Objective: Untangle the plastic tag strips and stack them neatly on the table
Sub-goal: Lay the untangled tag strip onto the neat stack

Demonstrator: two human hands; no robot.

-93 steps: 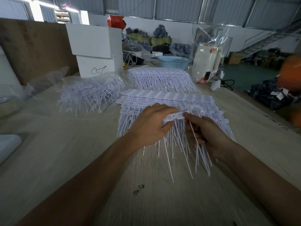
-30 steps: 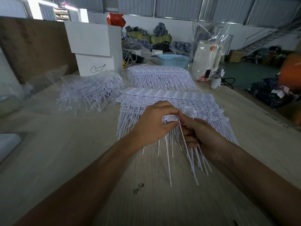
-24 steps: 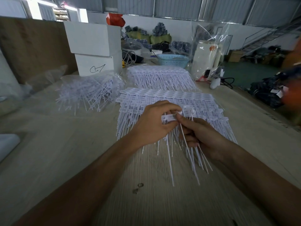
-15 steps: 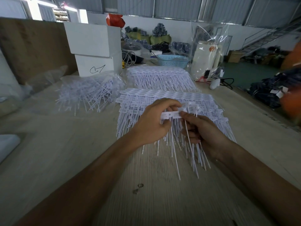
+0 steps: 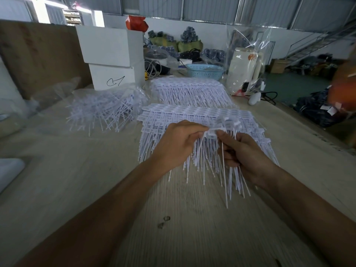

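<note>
Two hands are working a tag strip over the stack.

The left hand [image 5: 176, 145] and right hand [image 5: 244, 153] are each pinching the head of one strip [image 5: 212, 132], its tails hanging down, just above the near stack [image 5: 192, 116] lying on the surface [image 5: 96, 180]. A tangled pile [image 5: 102, 110] is sitting to the left, another stack [image 5: 188, 91] behind.

White plastic tag strips [image 5: 207, 151] lie fanned in a stack on the wooden table [image 5: 77, 180], tails toward the camera.
</note>
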